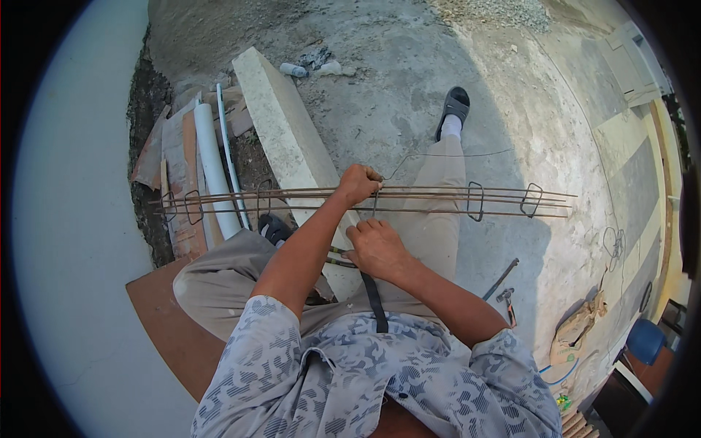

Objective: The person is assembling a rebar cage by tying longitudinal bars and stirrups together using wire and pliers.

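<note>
A long, narrow cage of thin reinforcing bars point(423, 195) lies crosswise in front of me, over my legs and a concrete beam point(281, 120). Bent-wire stirrups point(476, 201) ring the bars at intervals. My left hand point(358, 184) is closed at the cage's middle, over the bars, pinching a thin tie wire point(445, 155) that trails off to the right. Just below the cage, my right hand point(378, 247) is closed round a tool with two dark handles point(337, 257) banded yellow-green, resembling pincers; its jaws cannot be made out. A dark strap point(374, 301) hangs beneath that hand.
At left, white pipes point(210, 164) and boards lie along a white wall point(69, 219). A hammer point(507, 298) and a metal bar point(502, 279) rest on the floor at right, near a torn paper bag point(573, 336). Plastic bottles point(294, 70) lie beyond the beam.
</note>
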Motion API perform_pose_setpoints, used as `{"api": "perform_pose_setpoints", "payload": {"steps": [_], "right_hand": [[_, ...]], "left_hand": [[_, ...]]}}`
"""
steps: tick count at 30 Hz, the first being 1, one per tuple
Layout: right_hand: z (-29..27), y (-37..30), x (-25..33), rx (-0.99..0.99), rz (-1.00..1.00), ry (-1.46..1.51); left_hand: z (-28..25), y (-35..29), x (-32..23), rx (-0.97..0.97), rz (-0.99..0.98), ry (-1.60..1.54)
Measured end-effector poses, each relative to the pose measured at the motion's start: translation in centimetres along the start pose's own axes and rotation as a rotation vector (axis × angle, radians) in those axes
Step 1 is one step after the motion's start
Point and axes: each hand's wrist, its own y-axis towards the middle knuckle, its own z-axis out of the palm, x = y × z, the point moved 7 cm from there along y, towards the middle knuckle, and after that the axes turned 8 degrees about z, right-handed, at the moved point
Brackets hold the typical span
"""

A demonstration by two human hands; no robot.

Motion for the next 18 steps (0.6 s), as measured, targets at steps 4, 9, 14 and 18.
{"api": "perform_pose_setpoints", "payload": {"steps": [4, 9, 14, 18], "right_hand": [[7.5, -3.4, -1.9, 0.264, 0.206, 0.012], [9.2, -3.5, -3.3, 0.311, 0.289, 0.223], [5.4, -2.6, -4.4, 0.175, 0.293, 0.652], [1.0, -3.0, -5.6, 0.229, 0.434, 0.928]], "left_hand": [[0.2, 0.0, -0.4, 0.065, 0.032, -0.009], [-0.4, -0.1, 0.2, 0.051, 0.023, -0.019], [-2.6, -1.8, -1.2, 0.062, 0.074, 0.076], [-4.9, -7.0, -5.2, 0.197, 0.107, -0.082]]}}
